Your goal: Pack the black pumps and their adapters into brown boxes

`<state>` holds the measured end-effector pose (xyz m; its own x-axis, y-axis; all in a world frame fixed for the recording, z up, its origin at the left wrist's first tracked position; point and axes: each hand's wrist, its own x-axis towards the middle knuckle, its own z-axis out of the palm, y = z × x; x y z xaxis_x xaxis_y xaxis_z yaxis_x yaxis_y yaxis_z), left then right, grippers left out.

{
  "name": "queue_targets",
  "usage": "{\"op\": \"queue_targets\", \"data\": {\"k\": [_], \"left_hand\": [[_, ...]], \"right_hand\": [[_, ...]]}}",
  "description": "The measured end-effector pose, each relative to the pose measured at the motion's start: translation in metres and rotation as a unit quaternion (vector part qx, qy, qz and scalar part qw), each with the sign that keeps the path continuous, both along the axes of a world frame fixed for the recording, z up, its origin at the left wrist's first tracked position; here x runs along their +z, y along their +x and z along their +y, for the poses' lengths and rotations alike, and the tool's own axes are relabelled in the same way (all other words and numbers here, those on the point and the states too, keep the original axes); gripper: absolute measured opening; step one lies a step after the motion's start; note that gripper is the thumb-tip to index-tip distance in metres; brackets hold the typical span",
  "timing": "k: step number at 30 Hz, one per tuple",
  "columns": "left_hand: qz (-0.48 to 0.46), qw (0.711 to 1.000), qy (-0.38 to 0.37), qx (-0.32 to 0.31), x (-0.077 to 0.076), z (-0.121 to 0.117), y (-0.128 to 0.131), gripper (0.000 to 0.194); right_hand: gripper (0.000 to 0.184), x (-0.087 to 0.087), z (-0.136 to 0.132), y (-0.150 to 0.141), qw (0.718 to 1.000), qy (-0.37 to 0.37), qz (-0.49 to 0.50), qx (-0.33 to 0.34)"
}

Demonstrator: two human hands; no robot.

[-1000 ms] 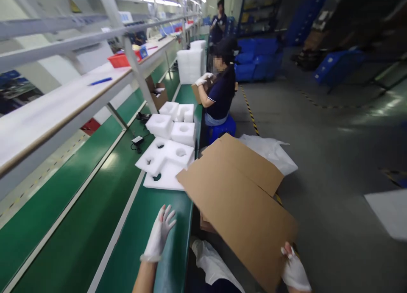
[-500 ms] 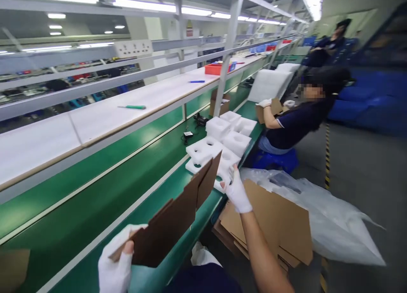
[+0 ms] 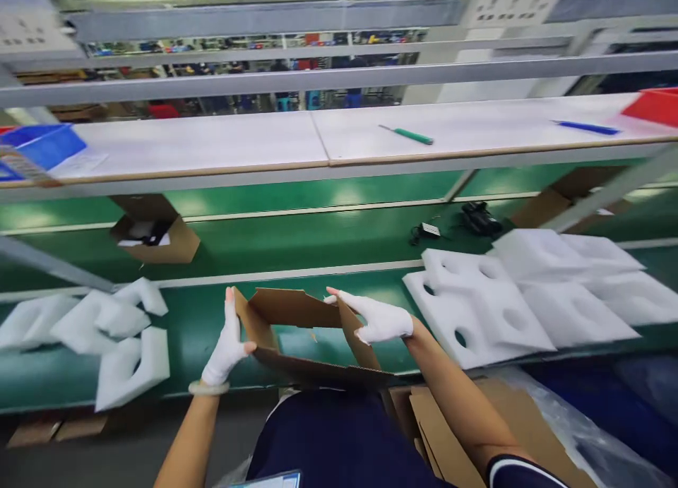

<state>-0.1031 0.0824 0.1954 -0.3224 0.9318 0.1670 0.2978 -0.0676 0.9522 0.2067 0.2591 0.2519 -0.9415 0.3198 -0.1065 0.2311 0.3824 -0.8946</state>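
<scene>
A half-folded brown cardboard box [image 3: 294, 308] is held open in the air just above a long green worktop [image 3: 318, 227], its flaps splayed and the green surface showing through its open bottom. The left hand [image 3: 227, 340], in a white glove, stands upright against the box's left wall, with the thumb and fingers pinching that wall. The right hand [image 3: 378, 318], also gloved, reaches in from the other side with its fingers stretched flat and together, pinching the top edge of the right wall.

To the right of the box, white foam packing inserts [image 3: 524, 297] with round cut-outs lie on the green worktop, and more white foam pieces [image 3: 90, 340] sit in a loose pile to the left. Across the worktop lie a small open cardboard box [image 3: 153, 235], a black power adapter [image 3: 430, 230] and a black bundle [image 3: 479, 218].

Above runs a white shelf [image 3: 185, 142] holding a green-handled screwdriver [image 3: 413, 135], a blue pen [image 3: 585, 127], a red bin [image 3: 654, 106] and a blue bin [image 3: 45, 145]. Flat cardboard sheets [image 3: 477, 431] lean below the right arm. Beyond the shelf, further rows of workstations [image 3: 238, 85] fill the factory hall.
</scene>
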Motion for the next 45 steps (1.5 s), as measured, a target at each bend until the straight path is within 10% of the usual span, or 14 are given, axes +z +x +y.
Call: {"op": "queue_targets", "data": {"k": [3, 8, 16, 21, 25, 31, 37, 42, 45], "left_hand": [[0.055, 0.998, -0.014, -0.002, -0.003, 0.009, -0.027, 0.134], [0.063, 0.997, -0.027, 0.018, -0.001, 0.020, -0.029, 0.115], [0.134, 0.991, 0.016, -0.004, -0.008, 0.036, 0.005, 0.095], [-0.059, 0.997, 0.041, 0.028, -0.031, 0.052, -0.016, 0.081], [-0.179, 0.976, -0.068, -0.101, -0.040, 0.082, -0.034, 0.086], [0.077, 0.954, -0.156, -0.244, -0.008, 0.120, -0.012, 0.084], [0.325, 0.862, -0.067, -0.382, 0.014, 0.107, 0.023, 0.035], [0.349, 0.874, -0.074, -0.331, 0.012, 0.110, 0.033, 0.035], [0.362, 0.894, -0.156, -0.214, 0.003, 0.119, 0.041, 0.059]], "right_hand": [[0.094, -0.011, 0.003, -0.026, 0.999, -0.028, 0.034, -0.002], [0.097, -0.040, 0.002, -0.030, 0.959, -0.125, 0.131, -0.219], [0.065, -0.077, 0.022, -0.041, 0.896, -0.036, -0.014, -0.443], [0.066, -0.074, 0.032, -0.039, 0.937, 0.044, -0.078, -0.339], [0.064, -0.063, 0.026, -0.021, 0.957, 0.099, -0.173, -0.210], [0.059, -0.030, 0.039, 0.013, 0.963, 0.048, -0.249, -0.091], [0.056, -0.004, 0.070, 0.010, 0.945, 0.132, -0.199, -0.224], [0.083, -0.011, 0.053, -0.036, 0.916, 0.207, -0.340, -0.052], [0.077, -0.020, 0.036, -0.055, 0.879, 0.273, -0.385, -0.067]]}}
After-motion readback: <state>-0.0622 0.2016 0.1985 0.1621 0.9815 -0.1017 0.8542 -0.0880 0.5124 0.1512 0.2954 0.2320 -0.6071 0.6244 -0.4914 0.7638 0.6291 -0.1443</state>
